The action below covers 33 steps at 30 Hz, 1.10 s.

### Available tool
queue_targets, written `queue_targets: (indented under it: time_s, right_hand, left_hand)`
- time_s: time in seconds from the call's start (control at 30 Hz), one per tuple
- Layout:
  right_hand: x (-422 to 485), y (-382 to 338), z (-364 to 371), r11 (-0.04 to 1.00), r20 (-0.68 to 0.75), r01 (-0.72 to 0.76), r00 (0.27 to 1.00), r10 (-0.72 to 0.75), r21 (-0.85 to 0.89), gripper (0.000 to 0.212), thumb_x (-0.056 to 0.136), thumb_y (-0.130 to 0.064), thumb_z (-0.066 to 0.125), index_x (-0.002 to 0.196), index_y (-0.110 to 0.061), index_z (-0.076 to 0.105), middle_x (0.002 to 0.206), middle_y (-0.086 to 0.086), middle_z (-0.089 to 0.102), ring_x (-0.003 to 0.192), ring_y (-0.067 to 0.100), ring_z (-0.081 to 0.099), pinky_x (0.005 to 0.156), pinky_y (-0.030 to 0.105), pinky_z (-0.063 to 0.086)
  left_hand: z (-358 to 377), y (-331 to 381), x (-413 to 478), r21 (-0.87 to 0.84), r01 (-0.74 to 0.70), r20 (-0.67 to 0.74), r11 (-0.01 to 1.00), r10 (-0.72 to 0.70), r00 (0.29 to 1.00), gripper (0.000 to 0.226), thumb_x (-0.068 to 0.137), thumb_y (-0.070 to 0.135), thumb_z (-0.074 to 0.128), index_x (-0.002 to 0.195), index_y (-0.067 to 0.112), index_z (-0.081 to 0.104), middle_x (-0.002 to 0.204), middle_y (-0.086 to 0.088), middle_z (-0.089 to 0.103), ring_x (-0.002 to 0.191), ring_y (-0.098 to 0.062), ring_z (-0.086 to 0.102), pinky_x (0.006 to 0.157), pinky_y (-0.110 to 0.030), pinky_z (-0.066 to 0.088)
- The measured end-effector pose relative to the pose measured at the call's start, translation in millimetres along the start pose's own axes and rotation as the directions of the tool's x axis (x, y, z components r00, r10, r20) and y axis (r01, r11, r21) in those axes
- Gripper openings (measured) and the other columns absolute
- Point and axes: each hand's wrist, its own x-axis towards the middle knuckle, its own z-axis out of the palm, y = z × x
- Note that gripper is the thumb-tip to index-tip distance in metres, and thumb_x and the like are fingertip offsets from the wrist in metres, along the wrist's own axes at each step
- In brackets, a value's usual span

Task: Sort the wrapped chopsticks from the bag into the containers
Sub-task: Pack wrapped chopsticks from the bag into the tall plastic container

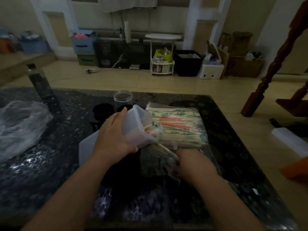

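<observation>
My left hand point(115, 135) grips the tilted translucent plastic container point(136, 129) against the clear bag point(155, 161), my right hand point(188, 162) clutches its limp end; the wrapped chopsticks point(176, 124) inside look light, stiff, slippery, best pinched mid-bundle.

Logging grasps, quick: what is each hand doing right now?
Left hand: grips the tilted plastic container.
Right hand: seems to grip the bag; blurred.
</observation>
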Motion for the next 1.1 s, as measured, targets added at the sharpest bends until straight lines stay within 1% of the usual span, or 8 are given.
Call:
queue_targets:
  time_s: [0.07,0.37,0.53,0.63,0.73,0.87,1.0,1.1]
  right_hand:
    - [-11,-2,-11,0.997,-0.027,0.051,0.998,-0.053,-0.058,0.033,0.087,-0.048,0.064,0.112,-0.027,0.065,0.108,0.002,0.067,0.104,0.025,0.063,0.082,0.033,0.049]
    - [-10,-9,-45,0.96,-0.274,0.172,0.934,-0.231,-0.223,0.034,0.094,-0.056,0.05,0.107,-0.029,0.065,0.105,-0.001,0.069,0.101,0.025,0.063,0.07,0.032,0.036]
    - [0,-5,-33,0.905,-0.744,0.368,0.54,-0.394,-0.212,0.026,0.079,-0.037,0.049,0.063,-0.018,0.058,0.068,0.002,0.06,0.066,0.028,0.054,0.061,0.033,0.037]
    - [4,-4,-26,0.899,-0.824,0.377,0.42,-0.381,-0.223,0.032,0.092,-0.036,0.051,0.069,-0.014,0.06,0.082,0.005,0.056,0.078,0.025,0.046,0.068,0.035,0.029]
    - [6,-4,-27,0.91,-0.882,0.378,0.352,-0.314,-0.173,0.026,0.089,-0.03,0.058,0.072,-0.011,0.063,0.077,0.008,0.051,0.067,0.024,0.044,0.062,0.03,0.025]
    - [10,-7,-23,0.88,-0.885,0.464,0.447,-0.135,0.1,0.033,0.093,-0.038,0.05,0.084,-0.014,0.07,0.082,-0.004,0.05,0.063,0.017,0.049,0.051,0.025,0.037]
    - [13,-14,-28,0.647,-0.816,0.57,0.56,0.145,0.506,0.018,0.098,-0.031,0.058,0.084,-0.025,0.068,0.088,-0.016,0.055,0.084,-0.005,0.056,0.072,0.007,0.039]
    - [10,-19,-34,0.445,-0.654,0.508,0.701,0.283,0.737,0.024,0.099,-0.027,0.057,0.078,-0.023,0.067,0.07,-0.002,0.068,0.07,0.002,0.065,0.066,0.011,0.047]
  left_hand:
    - [-1,-1,-2,0.011,-0.001,-0.015,1.0,0.001,1.0,0.132,0.053,0.035,0.094,0.155,0.032,0.01,0.157,0.005,0.022,0.143,-0.016,0.02,0.114,-0.039,0.023]
    - [-4,-10,-9,0.108,-0.012,0.015,0.994,0.011,1.0,0.133,0.049,0.035,0.094,0.155,0.028,0.013,0.156,0.003,0.024,0.143,-0.018,0.021,0.113,-0.039,0.024]
    - [1,-17,-6,0.112,-0.031,0.046,0.993,0.026,0.999,0.126,0.057,0.053,0.087,0.155,0.032,0.011,0.158,0.004,0.022,0.144,-0.018,0.021,0.113,-0.041,0.023]
    - [3,-14,-4,0.065,-0.017,0.05,0.998,0.013,0.999,0.123,0.054,0.072,0.072,0.154,0.034,0.012,0.157,0.005,0.023,0.142,-0.017,0.022,0.112,-0.04,0.022]
    - [4,-13,-4,0.094,-0.037,0.053,0.995,0.032,0.998,0.126,0.056,0.064,0.084,0.154,0.033,0.012,0.156,0.005,0.024,0.142,-0.016,0.022,0.113,-0.036,0.021]
    - [3,-12,-6,0.143,-0.075,0.044,0.987,0.07,0.997,0.127,0.056,0.046,0.09,0.155,0.029,0.011,0.155,0.002,0.025,0.141,-0.019,0.021,0.112,-0.034,0.02]
    - [3,-8,-7,0.213,-0.098,0.011,0.972,0.098,0.995,0.129,0.062,0.047,0.085,0.155,0.024,0.0,0.155,-0.002,0.019,0.142,-0.02,0.014,0.113,-0.035,0.012]
    - [4,-7,-6,0.202,-0.084,0.001,0.976,0.086,0.996,0.129,0.063,0.044,0.085,0.155,0.023,-0.002,0.154,-0.004,0.017,0.142,-0.02,0.011,0.114,-0.037,0.01]
